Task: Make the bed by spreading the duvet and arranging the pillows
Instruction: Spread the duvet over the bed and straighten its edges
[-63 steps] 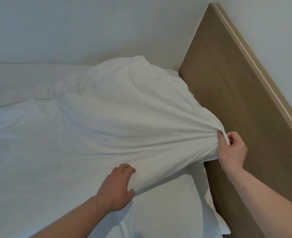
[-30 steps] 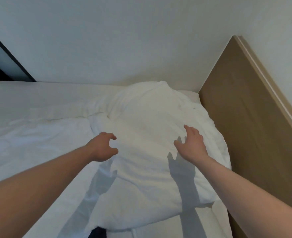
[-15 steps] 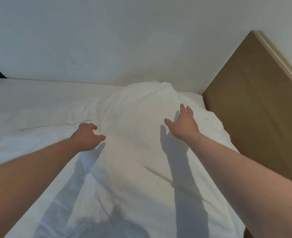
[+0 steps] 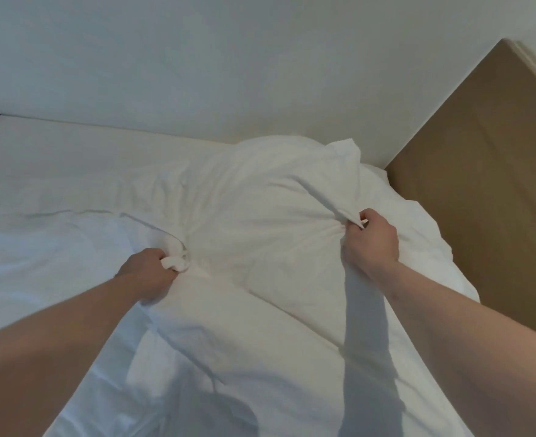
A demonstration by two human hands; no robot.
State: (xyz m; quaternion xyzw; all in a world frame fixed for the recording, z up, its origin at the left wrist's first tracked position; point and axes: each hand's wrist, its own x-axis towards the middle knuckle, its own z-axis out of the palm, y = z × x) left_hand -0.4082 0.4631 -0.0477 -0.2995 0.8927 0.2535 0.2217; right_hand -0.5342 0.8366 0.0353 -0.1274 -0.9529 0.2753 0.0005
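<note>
A white duvet [image 4: 260,216] lies bunched in a mound over the head end of the bed, near the corner by the headboard. My left hand [image 4: 153,272] is closed in a fist on a bunch of the duvet's cloth at the mound's left side. On the mound's right side my right hand [image 4: 370,244] pinches a fold of the same cloth, which rises in a taut ridge toward the far corner. No pillow shows; whatever lies under the mound is hidden.
A brown wooden headboard [image 4: 481,200] stands along the right. A white wall [image 4: 229,58] closes the far side. The flat white sheet [image 4: 55,159] stretches to the left. Shadows of my arms fall on the bedding in front.
Both hands reached forward open over the mound, then closed on the duvet's cloth. My view has moved closer to the far corner of the bed.
</note>
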